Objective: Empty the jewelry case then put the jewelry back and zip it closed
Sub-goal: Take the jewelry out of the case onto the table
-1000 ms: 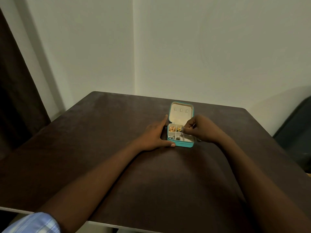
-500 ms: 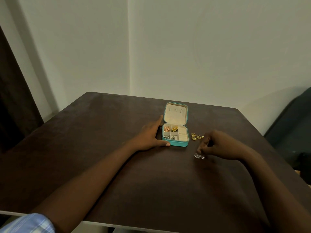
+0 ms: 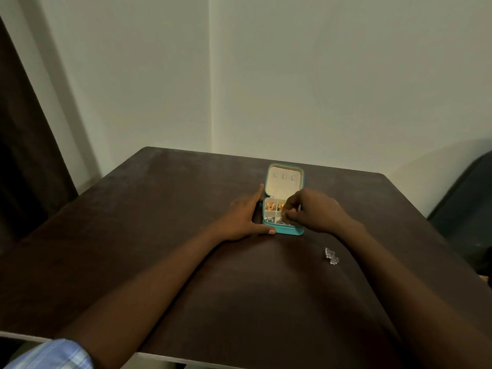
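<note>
1. The open teal jewelry case (image 3: 283, 230) is set near the table's (image 3: 149, 235) far edge.
2. Its left side is braced by the left hand (image 3: 241, 219), fingers straight.
3. The right hand's (image 3: 312, 211) curled fingers reach into a front compartment; whether anything is pinched cannot be told.
4. A silver piece (image 3: 331, 255) lies toward the right edge.

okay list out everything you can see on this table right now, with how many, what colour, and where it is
jewelry case: one, teal, lid open, mid-table
rose-gold jewelry: small cluster, far-left compartment
gold jewelry: small cluster, next compartment right
silver jewelry: a few pieces, near compartments
silver earrings: count unclear, on table right of case
table: one, dark brown
left hand: flat against case's left side
right hand: fingers curled over near compartments, hold unclear
</note>
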